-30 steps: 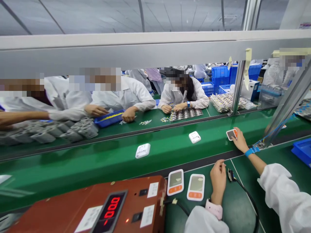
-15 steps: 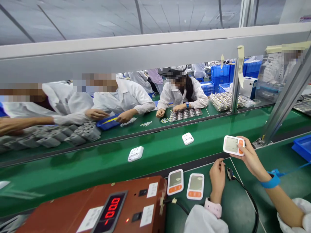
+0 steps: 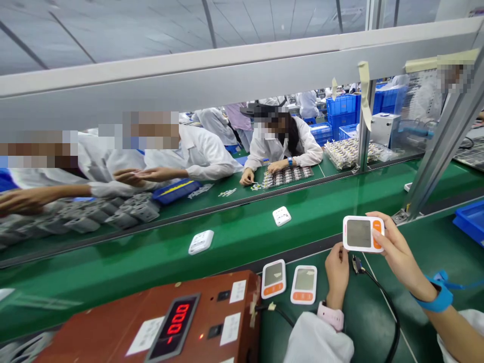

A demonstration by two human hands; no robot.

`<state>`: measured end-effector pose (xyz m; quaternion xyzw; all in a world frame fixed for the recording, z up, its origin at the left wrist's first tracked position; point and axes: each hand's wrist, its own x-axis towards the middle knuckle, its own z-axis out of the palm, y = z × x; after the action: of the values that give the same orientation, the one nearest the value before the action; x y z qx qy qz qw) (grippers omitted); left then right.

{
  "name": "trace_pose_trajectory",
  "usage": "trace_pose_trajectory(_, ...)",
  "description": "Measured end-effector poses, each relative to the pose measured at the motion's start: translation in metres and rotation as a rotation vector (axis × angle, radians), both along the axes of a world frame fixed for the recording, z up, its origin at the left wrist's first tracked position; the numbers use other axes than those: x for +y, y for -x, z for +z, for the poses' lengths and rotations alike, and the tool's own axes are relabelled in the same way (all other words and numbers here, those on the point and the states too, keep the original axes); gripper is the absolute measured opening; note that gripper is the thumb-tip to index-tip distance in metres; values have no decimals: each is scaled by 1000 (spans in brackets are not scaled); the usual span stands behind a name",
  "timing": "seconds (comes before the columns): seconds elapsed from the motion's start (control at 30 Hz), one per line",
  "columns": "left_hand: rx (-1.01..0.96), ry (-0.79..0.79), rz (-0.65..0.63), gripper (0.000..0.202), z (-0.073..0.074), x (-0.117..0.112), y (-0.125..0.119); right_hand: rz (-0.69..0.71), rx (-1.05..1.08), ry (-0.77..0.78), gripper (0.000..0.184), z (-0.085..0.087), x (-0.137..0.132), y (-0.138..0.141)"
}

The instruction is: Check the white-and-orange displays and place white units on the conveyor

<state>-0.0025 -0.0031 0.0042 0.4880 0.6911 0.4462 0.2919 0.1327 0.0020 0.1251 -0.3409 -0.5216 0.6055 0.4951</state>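
The white monitor (image 3: 362, 234) is grasped in the right hand (image 3: 397, 252) grip above the desk (image 3: 363, 322); the left hand (image 3: 338, 275) grip is loosely curled, nothing held.

Two monitors (image 3: 288, 281) right of the tester box (image 3: 189, 322), conveyor belt (image 3: 113, 262) behind, held monitor (image 3: 362, 234) farther right.

A red-brown tester (image 3: 159, 322) with a lit red digit display sits at the near left of the counter (image 3: 370, 322). Just right of it lie two white monitors with orange buttons (image 3: 273, 278) (image 3: 303, 284). Two white units (image 3: 201, 241) (image 3: 282, 216) lie on the green belt (image 3: 113, 262). Across it, people in white coats (image 3: 196, 151) sit at a far counter, blue crates (image 3: 342, 108) stacked behind them.
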Motion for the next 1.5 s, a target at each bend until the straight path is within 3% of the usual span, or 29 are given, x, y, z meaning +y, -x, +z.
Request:
trace_pose_trajectory(0.57, 19, -7, 12, 26, -1, 0, -1, 27, -22, 69, 51, -3, -1, 1)
trace_pose_trajectory(1.17, -18, -23, 10, 27, 5, 0, -2, 35, -26, 90, 41, -2, -2, -3)
trace_pose_trajectory(1.5, -22, -3, -20, 29, -2, 3, 3, -11, 3, 110, 43, 1, 3, -14)
